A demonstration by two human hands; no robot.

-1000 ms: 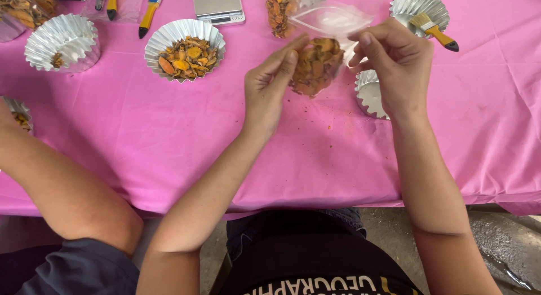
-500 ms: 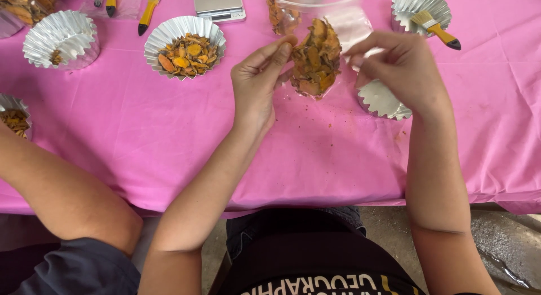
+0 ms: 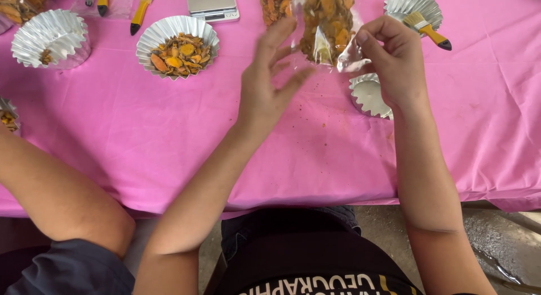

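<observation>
**Bag held up in right hand, left hand open beside it**

Bag (image 3: 327, 24) of dried orange-brown slices hangs above the pink table (image 3: 169, 142), at about 12 o'clock in the view, its long axis roughly upright. The right hand (image 3: 394, 64) has it: fingers curled shut, pinching the clear plastic at the bag's lower right corner. The bag lies at about 10 o'clock from that hand and touches it.

The left hand (image 3: 267, 83) is spread, fingers apart and slightly blurred, gripping nothing. Its fingertips (image 3: 284, 30) reach up just beside the bag's left edge; whether they touch the plastic cannot be told. From this hand the bag lies at about 1 o'clock. So the right hand is the nearer one, with the grip, and the left stands free at the bag's side.

Below the right hand, at 6 o'clock from it, sits an empty foil cup (image 3: 369, 95). A cup of slices (image 3: 177, 47) rests well apart at 9 o'clock from the left hand. A brush (image 3: 426, 29) lies in another cup at 2 o'clock, and a scale (image 3: 213, 4) lies at 11 o'clock. Another person's arm (image 3: 56, 188) crosses the lower left.
</observation>
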